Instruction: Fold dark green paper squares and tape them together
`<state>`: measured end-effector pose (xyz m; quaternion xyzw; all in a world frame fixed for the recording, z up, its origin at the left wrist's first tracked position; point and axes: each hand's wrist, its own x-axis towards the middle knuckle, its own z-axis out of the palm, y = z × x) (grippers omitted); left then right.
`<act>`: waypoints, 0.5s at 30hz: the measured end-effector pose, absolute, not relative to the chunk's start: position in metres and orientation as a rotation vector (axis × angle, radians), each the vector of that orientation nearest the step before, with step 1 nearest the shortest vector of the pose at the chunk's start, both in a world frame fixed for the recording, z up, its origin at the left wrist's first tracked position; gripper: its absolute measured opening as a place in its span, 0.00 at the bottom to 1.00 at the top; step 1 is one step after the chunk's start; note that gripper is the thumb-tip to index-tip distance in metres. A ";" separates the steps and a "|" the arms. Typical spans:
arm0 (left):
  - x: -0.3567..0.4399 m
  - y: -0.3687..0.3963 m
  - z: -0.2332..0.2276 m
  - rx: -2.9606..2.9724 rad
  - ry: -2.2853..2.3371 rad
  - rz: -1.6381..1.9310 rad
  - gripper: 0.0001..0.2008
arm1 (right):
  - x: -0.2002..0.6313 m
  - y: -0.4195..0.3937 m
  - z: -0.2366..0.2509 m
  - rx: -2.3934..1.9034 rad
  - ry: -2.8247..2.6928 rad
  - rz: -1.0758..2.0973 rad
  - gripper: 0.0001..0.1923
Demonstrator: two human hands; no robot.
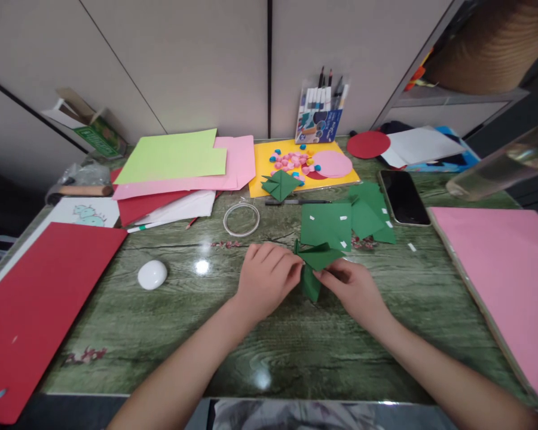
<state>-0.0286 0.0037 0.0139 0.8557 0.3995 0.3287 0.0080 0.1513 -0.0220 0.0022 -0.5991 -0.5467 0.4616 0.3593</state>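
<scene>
A green folded paper crane (316, 263) is held just above the table between my two hands. My left hand (269, 275) pinches its left side with thumb and fingers. From the right, my right hand (352, 289) pinches it under the wing that spreads to the right. Behind it lies a green paper square (325, 221) with small white bits on it. More green paper (367, 212) overlaps that square on the right. A second green paper crane (280, 185) rests farther back on a yellow sheet (260, 161).
Pink and blue small balls (291, 160) and a pink paper circle (332, 164) lie behind. A phone (404, 197) and pink sheets (502, 269) are at right. Left are a white rounded object (152, 275), a wire coil (241, 220) and red card (49, 298).
</scene>
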 end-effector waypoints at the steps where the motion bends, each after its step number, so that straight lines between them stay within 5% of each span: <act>1: -0.029 0.006 0.013 2.585 1.310 1.031 0.02 | 0.152 -0.022 0.002 -1.550 -1.409 1.208 0.10; 7: -0.037 0.020 0.006 2.207 1.596 0.912 0.06 | 0.153 -0.024 0.000 -1.497 -1.247 1.377 0.11; 15: -0.037 0.020 -0.002 2.048 1.395 0.874 0.14 | 0.156 -0.022 0.000 -1.346 -1.011 1.451 0.12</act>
